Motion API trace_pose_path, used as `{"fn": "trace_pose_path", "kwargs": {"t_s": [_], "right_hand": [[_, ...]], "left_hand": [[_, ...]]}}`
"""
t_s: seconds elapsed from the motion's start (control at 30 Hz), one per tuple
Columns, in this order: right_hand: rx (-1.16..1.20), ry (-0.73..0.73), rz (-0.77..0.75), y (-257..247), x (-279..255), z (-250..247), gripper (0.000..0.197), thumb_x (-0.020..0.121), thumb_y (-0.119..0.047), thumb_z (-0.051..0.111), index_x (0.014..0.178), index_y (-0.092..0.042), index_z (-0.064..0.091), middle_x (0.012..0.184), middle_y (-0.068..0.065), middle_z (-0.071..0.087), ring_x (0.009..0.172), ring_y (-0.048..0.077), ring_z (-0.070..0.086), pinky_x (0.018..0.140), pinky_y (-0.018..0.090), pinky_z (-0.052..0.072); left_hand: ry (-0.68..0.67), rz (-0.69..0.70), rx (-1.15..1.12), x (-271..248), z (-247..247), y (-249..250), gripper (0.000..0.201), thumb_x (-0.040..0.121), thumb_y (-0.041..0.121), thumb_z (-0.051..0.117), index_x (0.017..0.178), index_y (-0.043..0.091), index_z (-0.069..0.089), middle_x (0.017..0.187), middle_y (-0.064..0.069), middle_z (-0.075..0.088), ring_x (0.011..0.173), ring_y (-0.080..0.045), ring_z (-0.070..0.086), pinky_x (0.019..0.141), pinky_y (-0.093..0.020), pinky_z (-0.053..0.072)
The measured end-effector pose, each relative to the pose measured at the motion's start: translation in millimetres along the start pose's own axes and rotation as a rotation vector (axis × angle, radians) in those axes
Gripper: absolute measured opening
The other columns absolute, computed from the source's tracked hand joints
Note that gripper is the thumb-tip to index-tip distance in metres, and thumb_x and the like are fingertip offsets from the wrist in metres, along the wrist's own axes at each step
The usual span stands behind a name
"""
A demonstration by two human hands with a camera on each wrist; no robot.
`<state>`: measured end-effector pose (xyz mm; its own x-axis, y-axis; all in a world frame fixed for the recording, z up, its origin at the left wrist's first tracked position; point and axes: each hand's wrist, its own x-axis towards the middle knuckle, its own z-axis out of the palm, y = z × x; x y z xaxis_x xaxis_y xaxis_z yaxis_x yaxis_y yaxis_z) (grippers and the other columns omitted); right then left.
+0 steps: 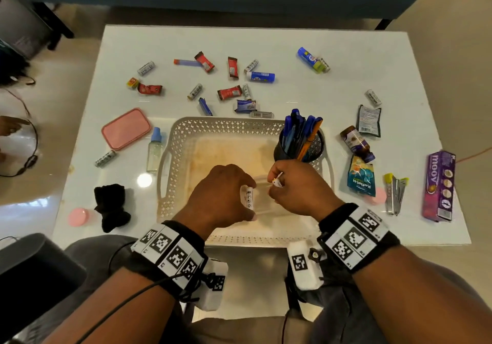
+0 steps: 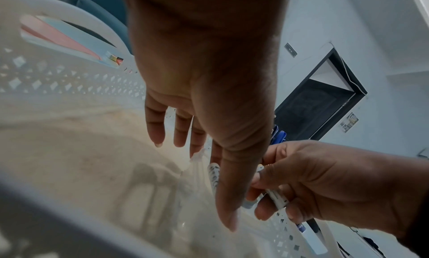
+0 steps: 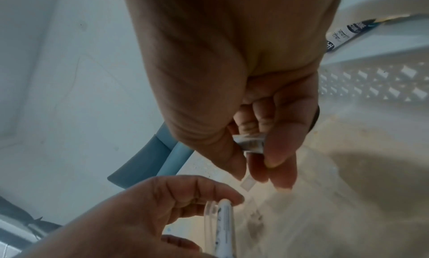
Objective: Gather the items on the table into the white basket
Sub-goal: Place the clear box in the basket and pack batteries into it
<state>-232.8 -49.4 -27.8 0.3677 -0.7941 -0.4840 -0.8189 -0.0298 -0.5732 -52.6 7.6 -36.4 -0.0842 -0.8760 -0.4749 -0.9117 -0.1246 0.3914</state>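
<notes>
The white basket point(image 1: 226, 124) sits at the table's near middle with a black mesh pen holder point(image 1: 299, 144) full of blue pens in its far right corner. Both hands hover over the basket floor. My left hand point(image 1: 226, 192) pinches a white battery point(image 1: 249, 197) upright between thumb and fingers, against the edge of a clear plastic case point(image 3: 210, 212). My right hand point(image 1: 292, 186) pinches a second small white battery point(image 1: 277, 182) between thumb and fingertips. In the wrist views the left hand's battery point(image 2: 214, 174) and the right hand's battery point(image 3: 250, 142) both show.
Beyond the basket lie several batteries point(image 1: 146, 68), red wrappers point(image 1: 229, 92) and blue glue sticks point(image 1: 261, 76). At left are a pink box point(image 1: 125, 128), a small bottle point(image 1: 154, 149), a black cloth point(image 1: 111, 206) and a pink lid point(image 1: 78, 217). Sachets point(image 1: 361, 176), staples point(image 1: 394, 196) and a purple box point(image 1: 438, 185) lie right.
</notes>
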Motion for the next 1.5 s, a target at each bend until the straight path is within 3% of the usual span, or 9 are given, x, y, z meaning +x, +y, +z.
{"fn": "trace_pose_path", "kwargs": {"t_s": [0.1, 0.37, 0.53, 0.73, 0.97, 1.07, 1.23, 1.37, 1.5], "right_hand": [[-0.021, 0.022, -0.030, 2, 1, 8, 0.015, 0.081, -0.023, 0.070, 0.090, -0.029, 0.061, 0.083, -0.009, 0.060, 0.078, 0.013, 0.059, 0.063, 0.024, 0.043], [-0.083, 0.014, -0.053, 1, -2, 16, 0.026, 0.079, -0.018, 0.067, 0.104, -0.024, 0.063, 0.087, -0.007, 0.061, 0.082, 0.016, 0.059, 0.068, 0.028, 0.049], [-0.232, 0.115, -0.065, -4, -7, 25, 0.022, 0.081, -0.030, 0.071, 0.101, -0.027, 0.062, 0.082, -0.007, 0.061, 0.079, 0.017, 0.055, 0.067, 0.027, 0.042], [-0.205, 0.191, -0.003, -9, -6, 32, 0.030, 0.078, -0.039, 0.074, 0.097, -0.027, 0.054, 0.086, 0.000, 0.059, 0.077, 0.021, 0.054, 0.059, 0.027, 0.034], [-0.310, 0.157, -0.012, -11, -9, 35, 0.018, 0.087, -0.037, 0.063, 0.095, -0.021, 0.058, 0.088, 0.002, 0.063, 0.082, 0.025, 0.061, 0.061, 0.029, 0.037], [-0.363, 0.106, -0.026, -11, -9, 32, 0.018, 0.087, -0.032, 0.064, 0.100, -0.020, 0.063, 0.096, 0.005, 0.067, 0.088, 0.026, 0.064, 0.068, 0.031, 0.047], [-0.420, 0.012, -0.044, -13, -9, 32, 0.026, 0.083, -0.032, 0.065, 0.106, -0.021, 0.068, 0.100, 0.005, 0.068, 0.089, 0.027, 0.065, 0.066, 0.029, 0.042], [-0.408, -0.043, -0.119, -15, -10, 32, 0.024, 0.084, -0.035, 0.064, 0.105, -0.025, 0.067, 0.098, 0.001, 0.069, 0.088, 0.025, 0.065, 0.065, 0.028, 0.037], [-0.352, -0.052, -0.135, -11, -8, 28, 0.020, 0.084, -0.031, 0.061, 0.103, -0.027, 0.066, 0.097, -0.001, 0.069, 0.087, 0.023, 0.064, 0.065, 0.028, 0.037]], "left_hand": [[-0.025, -0.014, -0.011, 2, 1, 1, 0.071, 0.063, 0.055, 0.088, 0.126, 0.041, 0.061, 0.129, 0.013, 0.057, 0.120, -0.015, 0.050, 0.096, -0.034, 0.046], [-0.038, 0.000, -0.039, 3, 1, 1, 0.072, 0.064, 0.050, 0.090, 0.128, 0.040, 0.059, 0.131, 0.016, 0.059, 0.117, -0.011, 0.056, 0.090, -0.028, 0.045], [-0.053, 0.019, -0.042, 1, -1, 4, 0.068, 0.066, 0.042, 0.091, 0.125, 0.039, 0.057, 0.129, 0.013, 0.062, 0.113, -0.013, 0.059, 0.083, -0.028, 0.043], [-0.040, 0.033, -0.078, 3, 2, 6, 0.072, 0.063, 0.043, 0.092, 0.119, 0.035, 0.048, 0.115, 0.007, 0.067, 0.093, -0.018, 0.061, 0.076, -0.034, 0.051], [-0.033, 0.038, -0.120, 4, 5, 5, 0.072, 0.060, 0.039, 0.093, 0.116, 0.034, 0.048, 0.108, 0.006, 0.069, 0.088, -0.018, 0.061, 0.068, -0.031, 0.046], [-0.037, 0.031, -0.112, 3, 5, 5, 0.069, 0.061, 0.040, 0.093, 0.113, 0.035, 0.049, 0.107, 0.008, 0.068, 0.087, -0.016, 0.061, 0.066, -0.029, 0.042], [-0.049, 0.018, -0.078, 5, 6, 4, 0.052, 0.061, 0.044, 0.091, 0.100, 0.035, 0.057, 0.116, 0.013, 0.067, 0.088, -0.012, 0.061, 0.073, -0.031, 0.050], [-0.047, 0.012, -0.068, 6, 7, 5, 0.047, 0.065, 0.043, 0.088, 0.100, 0.031, 0.060, 0.116, 0.010, 0.069, 0.090, -0.014, 0.063, 0.078, -0.035, 0.054], [-0.059, 0.012, -0.079, 6, 5, 6, 0.050, 0.064, 0.045, 0.089, 0.102, 0.031, 0.060, 0.127, 0.010, 0.067, 0.100, -0.015, 0.064, 0.085, -0.036, 0.053]]}}
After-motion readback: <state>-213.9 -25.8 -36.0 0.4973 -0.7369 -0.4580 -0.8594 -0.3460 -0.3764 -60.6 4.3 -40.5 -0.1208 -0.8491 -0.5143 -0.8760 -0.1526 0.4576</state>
